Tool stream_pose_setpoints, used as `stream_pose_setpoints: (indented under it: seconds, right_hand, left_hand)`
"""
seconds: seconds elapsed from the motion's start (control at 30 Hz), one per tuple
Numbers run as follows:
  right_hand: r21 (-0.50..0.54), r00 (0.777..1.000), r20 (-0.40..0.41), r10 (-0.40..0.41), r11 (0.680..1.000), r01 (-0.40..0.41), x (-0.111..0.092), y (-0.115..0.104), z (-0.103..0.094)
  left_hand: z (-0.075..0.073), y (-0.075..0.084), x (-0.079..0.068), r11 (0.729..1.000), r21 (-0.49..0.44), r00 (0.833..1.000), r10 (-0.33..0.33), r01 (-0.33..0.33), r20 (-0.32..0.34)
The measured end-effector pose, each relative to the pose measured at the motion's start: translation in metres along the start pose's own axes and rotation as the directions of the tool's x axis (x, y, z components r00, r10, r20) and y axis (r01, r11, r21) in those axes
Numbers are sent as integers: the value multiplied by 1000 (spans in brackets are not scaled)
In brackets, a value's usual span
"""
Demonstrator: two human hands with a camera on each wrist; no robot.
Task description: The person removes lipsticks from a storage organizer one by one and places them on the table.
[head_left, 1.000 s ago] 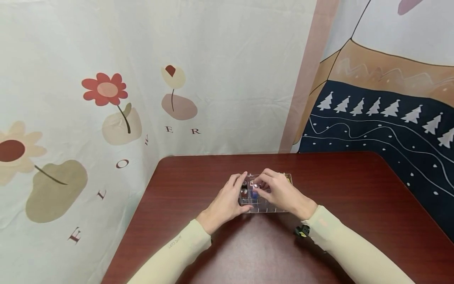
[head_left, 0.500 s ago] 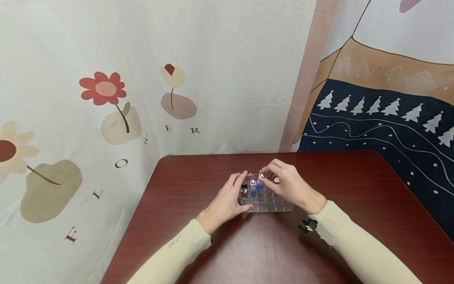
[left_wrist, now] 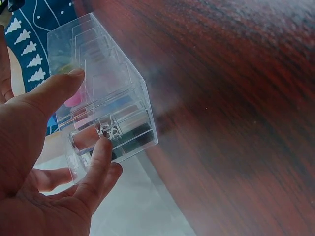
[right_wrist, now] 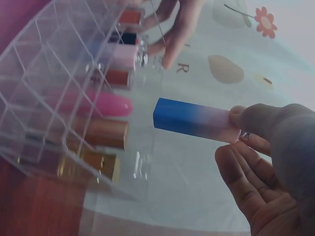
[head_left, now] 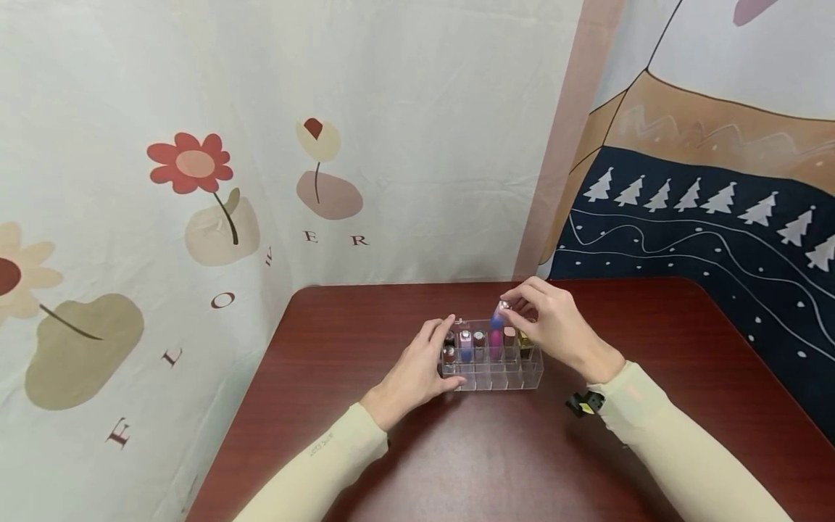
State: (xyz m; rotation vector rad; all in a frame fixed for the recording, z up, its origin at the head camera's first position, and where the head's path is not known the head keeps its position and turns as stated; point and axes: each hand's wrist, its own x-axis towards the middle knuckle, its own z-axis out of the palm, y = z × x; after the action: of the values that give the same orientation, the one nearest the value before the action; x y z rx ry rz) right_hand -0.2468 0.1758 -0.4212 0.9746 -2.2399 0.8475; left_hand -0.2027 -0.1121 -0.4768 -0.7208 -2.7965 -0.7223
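A clear lipstick organizer with stepped rows of slots stands on the table. My left hand grips its left end, thumb at the front and fingers along the side. Between thumb and fingertips my right hand pinches a lipstick tube, blue fading to pale pink. The tube hangs above the organizer's back row, blue end away from the fingers. Several other tubes sit in the slots: a bright pink one, a copper one, a gold one and another pink-and-blue tube.
The organizer is on a dark red-brown table. A pale curtain with printed flowers hangs behind it. At the right is a dark blue printed cloth with white trees.
My right hand has moved up and to the right, drawing the blue-and-pink lipstick tube out above the organizer's back row. The left hand keeps its place on the organizer.
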Motion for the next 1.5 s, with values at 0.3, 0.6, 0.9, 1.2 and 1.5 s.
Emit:
stream_pose_setpoints:
  seconds: [0.3, 0.6, 0.9, 1.2, 1.5]
  right_hand:
    - [-38, 997, -57, 58, 997, -60, -3, 13, -20]
    - [-70, 987, -104, 119, 990, -126, -11, 33, -40]
    - [-94, 975, -73, 212, 971, -218, -28, 52, -50]
    - [-90, 951, 11, 308, 948, -306, -45, 66, -50]
    - [-90, 942, 69, 328, 943, -322, -60, 79, -40]
  left_hand:
    - [1, 0, 0, 1000, -10, 1000, -14, 14, 9]
    - [1, 0, 0, 1000, 0, 1000, -14, 14, 12]
    - [1, 1, 0, 1000, -11, 1000, -16, 16, 7]
    - [0, 0, -1, 1000, -21, 1000, 6, -6, -4]
    - [0, -1, -3, 999, -42, 1000, 0, 0, -3]
